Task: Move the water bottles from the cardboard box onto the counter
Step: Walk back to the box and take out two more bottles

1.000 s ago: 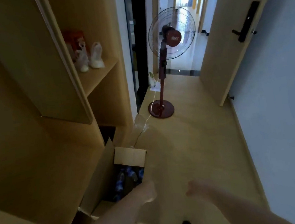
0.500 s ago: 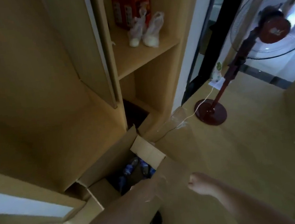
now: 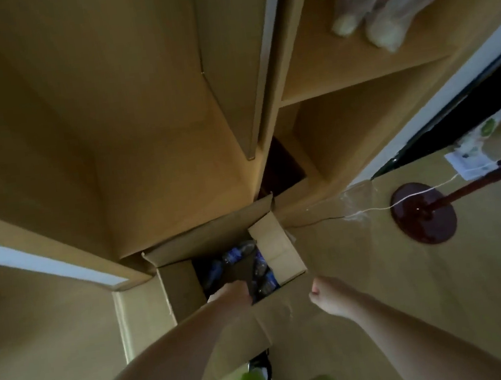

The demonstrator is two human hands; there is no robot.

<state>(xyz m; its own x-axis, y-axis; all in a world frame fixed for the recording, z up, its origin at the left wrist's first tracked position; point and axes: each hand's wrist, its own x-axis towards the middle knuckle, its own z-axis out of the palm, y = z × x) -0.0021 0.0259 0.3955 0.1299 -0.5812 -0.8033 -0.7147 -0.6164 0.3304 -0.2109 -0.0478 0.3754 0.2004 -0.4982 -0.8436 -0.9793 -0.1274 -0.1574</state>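
An open cardboard box [image 3: 277, 251] stands on the floor against the wooden cabinet. Several water bottles [image 3: 239, 252] with blue labels lie inside it in deep shadow. My left hand [image 3: 229, 295] reaches over the box's near edge into the opening, beside a dark inner flap; its fingers are hidden, so I cannot tell whether it holds anything. My right hand [image 3: 323, 294] hovers just right of the box over the floor, curled into a fist and holding nothing. A pale counter edge [image 3: 46, 262] runs at the left, above the box.
A fan's dark red round base [image 3: 424, 212] stands on the floor to the right, with a white cable [image 3: 371, 209] trailing toward the box. Plastic bags [image 3: 385, 12] sit on the cabinet shelf above. An open cabinet door [image 3: 243, 64] hangs over the box.
My view has tilted down and left onto the box. My left hand has gone further in over the box's edge. My right hand stays curled beside the box.
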